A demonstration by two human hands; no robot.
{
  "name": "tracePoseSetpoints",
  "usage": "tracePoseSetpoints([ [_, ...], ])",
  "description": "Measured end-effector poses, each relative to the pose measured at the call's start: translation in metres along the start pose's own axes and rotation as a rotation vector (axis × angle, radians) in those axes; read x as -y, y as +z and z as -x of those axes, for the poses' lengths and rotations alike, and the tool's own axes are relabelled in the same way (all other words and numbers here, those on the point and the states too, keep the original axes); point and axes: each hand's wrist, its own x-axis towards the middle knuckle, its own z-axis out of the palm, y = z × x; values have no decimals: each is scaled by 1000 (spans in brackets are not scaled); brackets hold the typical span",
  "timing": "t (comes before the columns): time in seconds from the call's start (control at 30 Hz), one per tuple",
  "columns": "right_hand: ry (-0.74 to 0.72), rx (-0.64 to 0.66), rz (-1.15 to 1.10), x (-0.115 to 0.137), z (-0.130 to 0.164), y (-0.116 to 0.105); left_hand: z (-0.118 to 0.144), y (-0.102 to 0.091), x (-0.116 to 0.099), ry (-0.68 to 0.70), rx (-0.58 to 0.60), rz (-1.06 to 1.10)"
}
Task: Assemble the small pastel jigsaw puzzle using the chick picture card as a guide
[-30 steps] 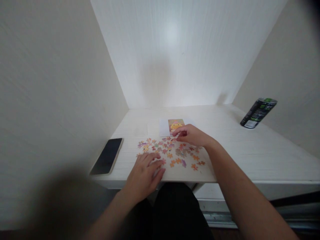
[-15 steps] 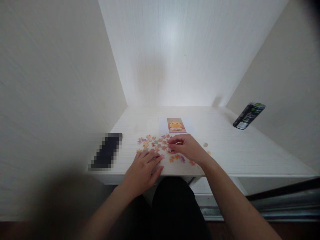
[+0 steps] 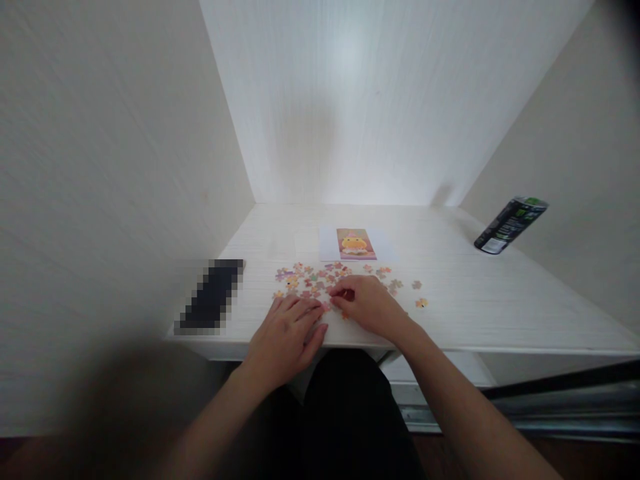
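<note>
Many small pastel jigsaw pieces (image 3: 313,275) lie loosely spread on the white tabletop in the head view. My left hand (image 3: 287,330) rests palm down at the table's front edge, fingers stretched over the nearest pieces. To its right, my right hand (image 3: 365,303) is bent over the pile, thumb and fingertips pinched at a jigsaw piece that they mostly hide. The palm covers more pieces beneath it. Just behind the pile lies a picture card (image 3: 356,244) with a yellow character, on a white sheet (image 3: 328,245).
A dark pixelated rectangle (image 3: 213,297) lies at the left of the table. At the right back stands a black and green can (image 3: 510,225). A yellow jigsaw piece (image 3: 421,303) sits apart at the right. Walls enclose the back and sides.
My right hand has shifted slightly left and nearer to me, uncovering pieces behind it. My left hand stays in place. The view has moved a little.
</note>
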Motion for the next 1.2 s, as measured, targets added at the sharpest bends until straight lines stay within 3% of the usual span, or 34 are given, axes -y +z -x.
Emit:
tracePoseSetpoints([
  [0.27, -128, 15, 3, -10, 12, -3, -1, 1, -2, -21, -11, -1],
  [0.87, -155, -106, -30, -20, 23, 12, -1, 6, 1, -7, -35, 15],
  [1.2, -159, -115, 12, -15, 26, 10, -2, 5, -2, -11, -41, -10],
])
